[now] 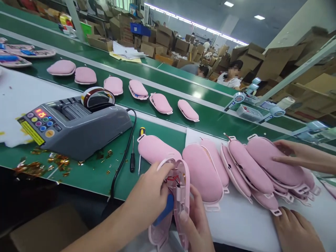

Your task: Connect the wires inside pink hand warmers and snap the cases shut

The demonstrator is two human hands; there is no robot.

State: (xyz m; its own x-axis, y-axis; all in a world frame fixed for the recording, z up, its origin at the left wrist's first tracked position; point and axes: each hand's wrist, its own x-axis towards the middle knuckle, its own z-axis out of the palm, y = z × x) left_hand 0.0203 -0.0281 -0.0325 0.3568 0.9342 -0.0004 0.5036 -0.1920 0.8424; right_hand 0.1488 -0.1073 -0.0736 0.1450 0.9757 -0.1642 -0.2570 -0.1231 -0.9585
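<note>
- Table [89, 175], green, carries all these things; a white sheet [231, 224] covers part of it on the right.
- Pile of pink cases [202, 175] lies on this sheet. Most look shut or almost shut, but some show a gap along the edge, so I judge that these are not fully closed.
- Row of six pink cases [160, 102] lies farther back; from outside they look mostly assembled, although one or two have a loose seam.
- Tape machine [97, 133] stands at the left, with a roll of tape [89, 98] on top.
- Open case [187, 182] is in front of the person, between both hands. Its two halves are spread, so joining them is not yet done.
- Left hand [154, 183] is clamped on its upper end, with the thumb near the inside; right hand [195, 222] grips the right half.
- Other person's hands [294, 154] touch the pile at the right.
- Blue part [165, 210] sits inside the left half, seemingly already placed.
- Two screwdrivers [132, 162] lie near the machine, unused.
- Red wires [172, 179] are exposed inside the open case.
</note>
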